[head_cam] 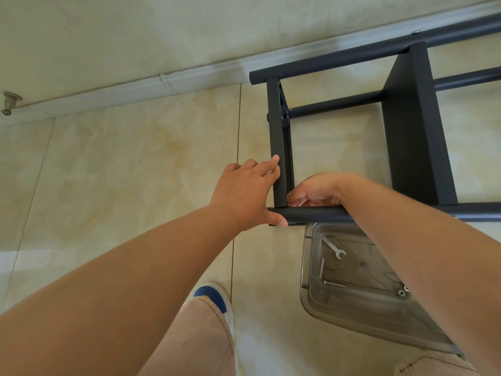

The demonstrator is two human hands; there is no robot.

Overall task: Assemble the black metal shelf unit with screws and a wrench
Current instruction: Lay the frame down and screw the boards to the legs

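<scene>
Fingers of my left hand (pixel 248 192) lie straight against the outer face of the end crossbar (pixel 279 147), thumb under the near tube (pixel 320 214), bracing the joint square, I judge. My right hand (pixel 315 191) curls inside that corner, fingertips pinching something pale at the joint, likely a screw; too hidden to confirm. The shelf unit lies on its side on the tiled floor (pixel 135 158), the far tube (pixel 352 58) along the skirting. Just beside it, within reach, a clear tray (pixel 360 302) holds 1 wrench (pixel 334 247), 2 long bolts (pixel 322 268) and at least 2 small nuts (pixel 403 291).
</scene>
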